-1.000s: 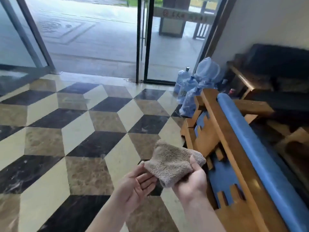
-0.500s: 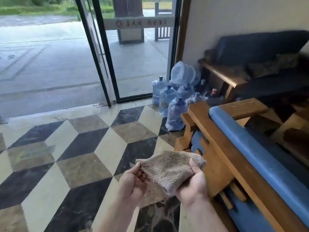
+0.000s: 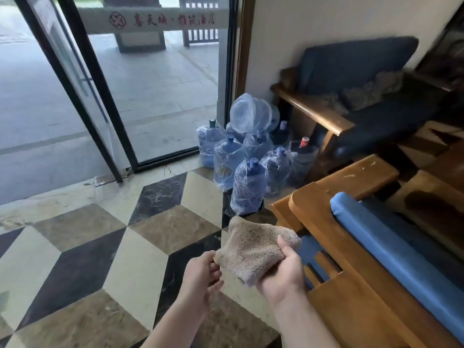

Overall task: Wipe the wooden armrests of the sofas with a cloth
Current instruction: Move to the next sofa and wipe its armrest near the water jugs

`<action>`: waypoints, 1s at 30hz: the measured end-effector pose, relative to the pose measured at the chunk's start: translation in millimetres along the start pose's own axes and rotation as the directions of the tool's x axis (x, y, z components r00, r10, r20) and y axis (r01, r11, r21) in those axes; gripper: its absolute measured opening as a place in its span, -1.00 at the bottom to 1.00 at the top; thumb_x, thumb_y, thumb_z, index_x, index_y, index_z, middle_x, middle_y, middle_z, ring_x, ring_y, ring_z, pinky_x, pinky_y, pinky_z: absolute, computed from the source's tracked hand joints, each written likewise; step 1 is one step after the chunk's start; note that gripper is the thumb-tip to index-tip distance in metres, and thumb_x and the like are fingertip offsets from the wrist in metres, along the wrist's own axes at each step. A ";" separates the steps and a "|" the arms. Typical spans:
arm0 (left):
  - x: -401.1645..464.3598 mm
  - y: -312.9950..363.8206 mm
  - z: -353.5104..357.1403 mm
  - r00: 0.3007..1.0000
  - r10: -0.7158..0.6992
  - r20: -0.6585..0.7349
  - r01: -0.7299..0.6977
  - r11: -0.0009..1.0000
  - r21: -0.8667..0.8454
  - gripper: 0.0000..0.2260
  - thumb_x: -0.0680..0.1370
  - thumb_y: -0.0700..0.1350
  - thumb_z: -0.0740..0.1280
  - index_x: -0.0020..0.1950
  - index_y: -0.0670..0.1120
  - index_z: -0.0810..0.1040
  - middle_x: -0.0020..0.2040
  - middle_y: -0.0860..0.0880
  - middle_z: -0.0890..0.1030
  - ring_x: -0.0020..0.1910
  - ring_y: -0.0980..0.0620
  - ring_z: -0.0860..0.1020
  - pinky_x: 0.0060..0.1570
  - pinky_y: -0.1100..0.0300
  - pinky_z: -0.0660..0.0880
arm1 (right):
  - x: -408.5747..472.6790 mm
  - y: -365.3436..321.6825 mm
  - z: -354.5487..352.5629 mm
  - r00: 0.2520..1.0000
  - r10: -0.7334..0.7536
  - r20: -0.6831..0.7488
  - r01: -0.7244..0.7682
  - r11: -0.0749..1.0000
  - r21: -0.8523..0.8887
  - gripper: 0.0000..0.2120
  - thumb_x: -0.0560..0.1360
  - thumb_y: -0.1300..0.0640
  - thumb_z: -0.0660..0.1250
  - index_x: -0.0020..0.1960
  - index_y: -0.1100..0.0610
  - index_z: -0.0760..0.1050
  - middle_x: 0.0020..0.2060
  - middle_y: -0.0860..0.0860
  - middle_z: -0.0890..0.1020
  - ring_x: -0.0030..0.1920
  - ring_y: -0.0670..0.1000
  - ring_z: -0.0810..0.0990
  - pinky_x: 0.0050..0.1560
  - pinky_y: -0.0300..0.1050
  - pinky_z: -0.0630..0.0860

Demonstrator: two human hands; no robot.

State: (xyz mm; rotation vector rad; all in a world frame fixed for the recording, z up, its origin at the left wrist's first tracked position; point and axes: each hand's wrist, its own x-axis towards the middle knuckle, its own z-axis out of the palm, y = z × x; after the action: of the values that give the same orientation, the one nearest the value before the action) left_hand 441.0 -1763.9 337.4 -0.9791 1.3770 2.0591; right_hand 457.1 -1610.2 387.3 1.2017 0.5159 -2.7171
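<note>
Cloth: a folded tan terry cloth (image 3: 253,249) is held up over the floor at lower centre of the frame, just left of the nearest sofa
Right hand: the right hand (image 3: 281,270) is clamped on the cloth's right corner, thumb on top, fingers curled beneath
Left hand: the left hand (image 3: 200,277) pinches the cloth's lower left corner with its fingertips, palm partly open
Near sofa: a wooden sofa (image 3: 351,285) with a blue cushion (image 3: 391,252) fills the lower right; its scuffed wooden armrest (image 3: 356,177) lies at right centre, apart from the cloth
Far sofa: a dark navy sofa (image 3: 364,96) stands against the wall at upper right, its rounded wooden armrest (image 3: 313,111) facing the doorway
Water jugs: plastic-wrapped blue water jugs (image 3: 248,167) cluster at centre, between the glass door (image 3: 163,84) and the sofas
Floor: cube-pattern marble floor (image 3: 100,247) in cream, brown and black spreads across the left
</note>
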 end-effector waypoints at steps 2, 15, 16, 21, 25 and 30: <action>20.2 36.5 1.6 0.981 -0.178 0.077 0.177 0.984 0.021 -0.59 0.51 0.12 0.45 0.03 -0.24 0.55 -0.04 -0.21 0.59 -0.16 -0.20 0.61 -0.19 -0.02 0.62 | 24.8 1.4 38.9 0.998 -0.059 -0.010 0.059 0.997 0.041 -0.60 0.64 -0.05 0.29 0.26 0.25 0.60 0.10 0.33 0.72 0.11 0.32 0.67 0.06 0.29 0.55; 168.6 241.8 140.6 0.741 -0.307 0.597 0.137 0.940 0.314 -0.77 0.36 -0.29 0.55 -0.01 -0.28 0.70 -0.07 -0.19 0.67 -0.26 0.01 0.62 -0.30 0.22 0.57 | 198.1 -76.6 185.1 0.917 -0.374 -0.139 0.397 0.891 0.219 -0.61 0.57 0.01 0.37 0.31 0.19 0.62 0.11 0.28 0.74 -0.01 0.27 0.78 -0.16 0.14 0.72; 186.6 244.6 160.8 0.752 -0.306 0.583 0.119 0.934 0.337 -0.77 0.38 -0.28 0.51 0.02 -0.28 0.69 -0.06 -0.19 0.68 -0.25 0.01 0.64 -0.27 0.21 0.59 | 217.5 -91.7 185.3 0.908 -0.378 -0.179 0.411 0.885 0.218 -0.61 0.59 -0.03 0.35 0.30 0.19 0.62 0.08 0.27 0.75 -0.04 0.26 0.78 -0.20 0.11 0.72; 254.1 255.3 240.8 0.808 -0.387 0.444 0.169 0.874 0.456 -0.63 0.49 -0.35 0.40 0.28 -0.39 0.53 0.21 -0.40 0.62 0.08 -0.23 0.60 0.28 -0.10 0.54 | 299.5 -153.8 189.7 0.868 -0.293 -0.401 0.380 0.912 0.157 -0.55 0.58 -0.14 0.36 0.31 0.15 0.59 0.07 0.23 0.76 0.02 0.26 0.76 -0.11 0.07 0.68; 308.4 271.7 295.6 0.781 -0.482 0.397 0.217 0.805 0.552 -0.66 0.45 -0.28 0.42 0.21 -0.32 0.61 0.04 -0.33 0.70 -0.10 -0.21 0.63 0.11 -0.11 0.59 | 352.2 -194.5 198.9 0.812 -0.199 -0.549 0.329 0.932 0.149 -0.46 0.56 -0.18 0.40 0.36 0.18 0.53 0.18 0.15 0.67 0.14 0.24 0.65 0.27 0.11 0.55; 364.8 286.2 360.9 0.766 -0.583 0.270 0.215 0.630 0.746 -0.73 0.39 -0.25 0.40 0.07 -0.24 0.60 -0.18 -0.24 0.67 -0.33 -0.14 0.62 -0.31 0.06 0.55 | 395.6 -228.6 193.9 0.814 -0.109 -0.571 0.322 0.902 0.287 -0.67 0.62 -0.02 0.38 0.20 0.24 0.56 -0.16 0.25 0.76 -0.05 0.24 0.72 -0.21 0.02 0.64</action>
State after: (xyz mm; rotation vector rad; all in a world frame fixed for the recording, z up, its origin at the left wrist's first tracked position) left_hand -102.0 -1541.5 309.2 -0.3414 1.2943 1.1520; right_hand -1.7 -1457.1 275.8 2.1793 0.1884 -2.7057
